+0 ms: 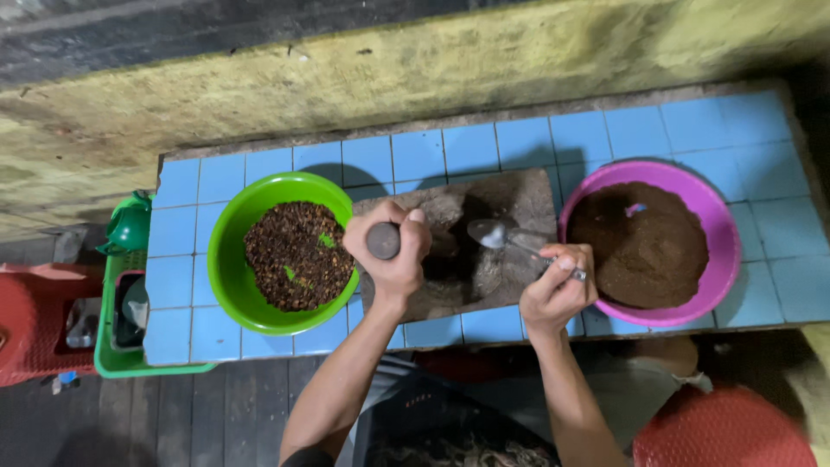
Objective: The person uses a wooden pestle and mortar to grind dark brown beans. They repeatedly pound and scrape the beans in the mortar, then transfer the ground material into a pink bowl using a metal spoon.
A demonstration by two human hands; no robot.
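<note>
A flat grey grinding stone (510, 195) lies on the blue-tiled counter (432, 147). My left hand (393, 251) grips a dark stone pestle (383, 240) upright at the slab's left end. In my right hand (558, 285) is a metal spoon (494, 233), its bowl resting on the slab near dark ground paste. A green bowl (226, 259) of coarse brown spice bits with a few green flecks stands left of the slab. On the right, a purple bowl (722, 233) holds fine brown ground powder.
A yellowish wall (432, 60) runs behind the counter. A green plastic basket (117, 346) and a red crate (35, 320) sit to the left, below the counter. A red rounded object (722, 428) and a dark crate (432, 424) are near my legs.
</note>
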